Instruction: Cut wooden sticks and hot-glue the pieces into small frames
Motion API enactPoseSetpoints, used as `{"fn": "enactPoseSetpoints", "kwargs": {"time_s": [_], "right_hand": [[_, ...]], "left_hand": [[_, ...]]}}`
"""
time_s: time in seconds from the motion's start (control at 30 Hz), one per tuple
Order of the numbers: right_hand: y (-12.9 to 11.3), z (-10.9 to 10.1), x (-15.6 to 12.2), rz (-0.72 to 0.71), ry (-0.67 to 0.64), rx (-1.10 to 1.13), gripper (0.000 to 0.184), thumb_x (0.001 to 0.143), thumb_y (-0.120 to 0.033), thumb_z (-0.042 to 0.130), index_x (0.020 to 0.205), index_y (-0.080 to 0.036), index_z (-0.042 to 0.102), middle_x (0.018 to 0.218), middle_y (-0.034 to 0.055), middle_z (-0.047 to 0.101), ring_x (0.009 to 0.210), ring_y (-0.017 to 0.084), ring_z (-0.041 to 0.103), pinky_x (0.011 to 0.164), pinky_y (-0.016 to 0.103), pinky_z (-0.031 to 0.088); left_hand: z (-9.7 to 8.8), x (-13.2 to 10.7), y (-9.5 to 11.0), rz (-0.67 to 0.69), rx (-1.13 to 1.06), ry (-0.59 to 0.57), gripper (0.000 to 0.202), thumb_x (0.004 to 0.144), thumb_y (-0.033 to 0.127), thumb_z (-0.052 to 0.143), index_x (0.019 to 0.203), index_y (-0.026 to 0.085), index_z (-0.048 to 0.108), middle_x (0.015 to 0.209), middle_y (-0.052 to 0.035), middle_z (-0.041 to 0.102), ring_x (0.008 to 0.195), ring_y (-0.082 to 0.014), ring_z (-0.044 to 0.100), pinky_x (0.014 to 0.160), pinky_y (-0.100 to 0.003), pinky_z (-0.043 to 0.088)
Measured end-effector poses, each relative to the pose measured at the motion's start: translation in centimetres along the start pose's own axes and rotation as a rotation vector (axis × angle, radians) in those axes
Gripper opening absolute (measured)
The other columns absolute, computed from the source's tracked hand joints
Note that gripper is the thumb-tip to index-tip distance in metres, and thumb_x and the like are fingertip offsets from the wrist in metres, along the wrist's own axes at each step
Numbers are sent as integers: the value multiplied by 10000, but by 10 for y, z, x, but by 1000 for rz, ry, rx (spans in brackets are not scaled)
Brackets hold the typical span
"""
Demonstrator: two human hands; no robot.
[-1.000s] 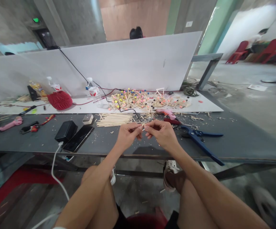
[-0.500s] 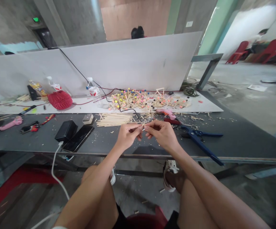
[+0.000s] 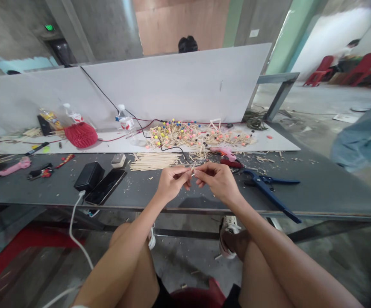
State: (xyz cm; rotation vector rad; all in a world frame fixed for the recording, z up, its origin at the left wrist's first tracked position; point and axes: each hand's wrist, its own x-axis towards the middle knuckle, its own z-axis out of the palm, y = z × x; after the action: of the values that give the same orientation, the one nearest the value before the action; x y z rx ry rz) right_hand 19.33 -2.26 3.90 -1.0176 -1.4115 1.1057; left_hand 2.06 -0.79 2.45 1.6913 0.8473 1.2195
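Note:
My left hand [image 3: 172, 183] and my right hand [image 3: 218, 180] meet above the front of the dark table, thumbs and fingers pinched. Between the fingertips are small pale wooden sticks [image 3: 192, 172], mostly covered by the fingers; how they join cannot be made out. Just beyond my left hand lies a row of thin wooden sticks [image 3: 153, 160]. Behind my hands is a heap of stick pieces with coloured balls [image 3: 182, 133]. A pink glue gun [image 3: 223, 152] rests beyond my right hand, and large blue-handled cutters [image 3: 265, 188] lie to its right.
On the left are a black power brick [image 3: 89, 176], a phone [image 3: 106, 186], a small white box [image 3: 118, 160] and a red mesh bag [image 3: 80, 134]. A plastic bottle [image 3: 125, 117] stands by the white partition [image 3: 179, 85]. Another pink glue gun [image 3: 15, 166] lies far left.
My hands keep nearly the same pinch and place. At the right edge, a person's blue-clothed leg has come into fuller view beyond the table.

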Motion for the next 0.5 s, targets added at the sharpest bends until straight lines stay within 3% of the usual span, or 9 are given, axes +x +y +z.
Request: {"fn": "enactPoseSetpoints", "kwargs": {"time_s": [0.5], "right_hand": [[-1,0,-1,2,-4,-19,264,759,-398,745,799,-138,712,582,18,668,493,123,617,512,249,524]], "left_hand": [[-1,0,0,1,13,-21,328,881,409,655,747,116,716,609,-15,612,465,-95,581,445,-200,482]]}}
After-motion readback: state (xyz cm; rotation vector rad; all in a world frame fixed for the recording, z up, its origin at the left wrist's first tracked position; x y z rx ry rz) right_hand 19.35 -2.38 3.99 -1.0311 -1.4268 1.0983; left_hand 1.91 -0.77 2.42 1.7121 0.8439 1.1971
